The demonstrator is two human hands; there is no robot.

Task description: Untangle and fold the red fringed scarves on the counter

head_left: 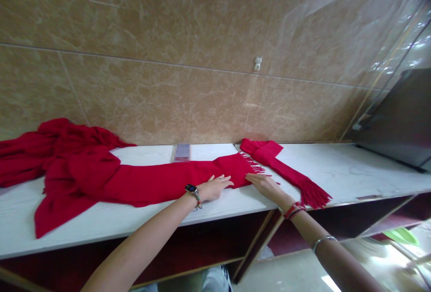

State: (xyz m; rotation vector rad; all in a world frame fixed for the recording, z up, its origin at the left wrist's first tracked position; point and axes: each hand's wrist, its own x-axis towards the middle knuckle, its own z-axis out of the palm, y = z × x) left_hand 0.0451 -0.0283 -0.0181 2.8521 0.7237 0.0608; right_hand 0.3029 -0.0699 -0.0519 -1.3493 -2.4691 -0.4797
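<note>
A red scarf (158, 183) lies lengthwise on the white countertop, its fringed end toward the right and its left part bunched up. My left hand (215, 188) rests on the scarf near that end, palm down with fingers spread. At the scarf's front right corner, beside the fringe, my right hand (264, 186) touches the fabric with its fingers stretched out and close together. Just right of it lies a second, folded red scarf (286, 168), fringe toward the front edge. More crumpled red fabric (60, 141) is heaped at the far left.
The white countertop (340, 166) runs along a brown marbled tile wall (188, 99). A small flat packet (182, 153), blurred out, lies against the wall. A dark appliance (400, 121) stands at the right end. Open shelves (215, 242) are below; a green basin (402, 236) is lower right.
</note>
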